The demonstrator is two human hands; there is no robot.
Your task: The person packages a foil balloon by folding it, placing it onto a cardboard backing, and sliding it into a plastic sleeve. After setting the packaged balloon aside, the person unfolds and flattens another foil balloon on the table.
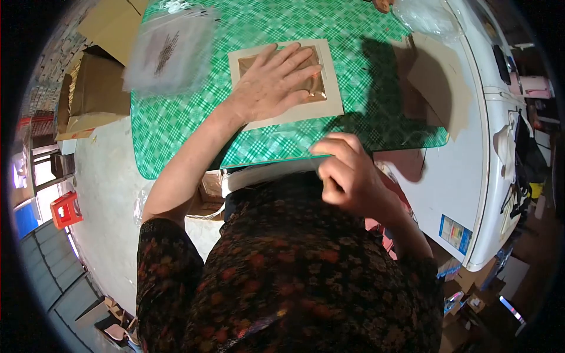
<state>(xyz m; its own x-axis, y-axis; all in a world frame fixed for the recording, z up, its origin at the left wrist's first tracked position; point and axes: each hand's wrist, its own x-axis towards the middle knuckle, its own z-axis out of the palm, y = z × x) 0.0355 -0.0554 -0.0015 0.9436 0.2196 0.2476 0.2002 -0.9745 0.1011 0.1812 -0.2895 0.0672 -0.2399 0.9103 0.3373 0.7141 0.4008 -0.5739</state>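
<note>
On the green checked tabletop (271, 141) lies a cream rectangular card (333, 88) with a shiny brown panel (319, 88) in its middle. My left hand (273, 82) rests flat on the panel, palm down and fingers spread. Off the table's front edge, close to my body, my right hand (344, 170) is raised with its fingers curled in. Whether anything small is inside those fingers is hidden.
A stack of clear plastic bags (168, 56) lies at the table's back left. Beside the table at the left is an open cardboard box (97, 94). Brown card sheets (438, 82) lie at the right, near a white appliance (494, 141). A red crate (65, 210) stands on the floor.
</note>
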